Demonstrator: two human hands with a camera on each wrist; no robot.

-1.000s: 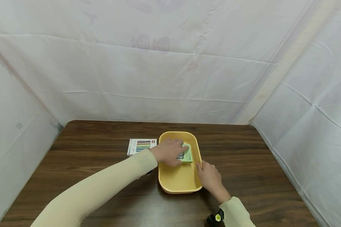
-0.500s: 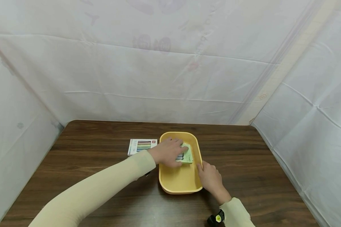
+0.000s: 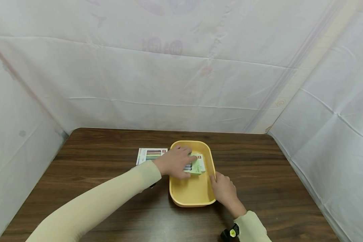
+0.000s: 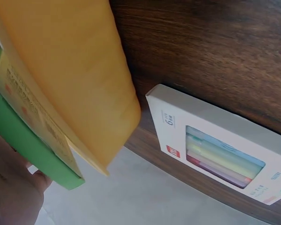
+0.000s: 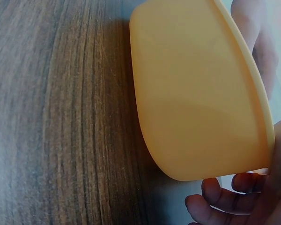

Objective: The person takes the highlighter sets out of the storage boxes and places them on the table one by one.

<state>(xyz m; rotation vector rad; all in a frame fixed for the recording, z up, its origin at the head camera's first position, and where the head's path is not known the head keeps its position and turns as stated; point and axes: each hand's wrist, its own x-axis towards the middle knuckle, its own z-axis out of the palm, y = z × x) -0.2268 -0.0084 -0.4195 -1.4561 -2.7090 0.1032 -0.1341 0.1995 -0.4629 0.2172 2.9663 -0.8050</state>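
Hands apart from each other, both busy at the yellow tray (image 3: 191, 193). With left hand (image 3: 175, 162), gripping the green box (image 3: 196, 168) from above, covering much of it; box under the left fingers, over the tray, close by the wall on the left hand's side. Clearance above tray floor not clear from these views.

Just changed: left hand drawn slightly leftward, green box along with it, baring part of a second box (image 3: 203, 164), white with a red mark, right of the left fingertips. Half a second ago, only green visible there. Meaning for the work, by judgement: green box now parted from the white one, handled singly rather than as a pair.

With right hand (image 3: 225, 189), clasping the tray's right rim, thumb over the edge, no visible shift; probably steadying against the left hand's pull.

Farther out, left of left hand: white marker box (image 3: 142, 156), flat on dark wood table (image 3: 109, 144), just beside tray, partly behind left forearm, untouched. Beyond both hands, pale sheeting (image 3: 181, 101)
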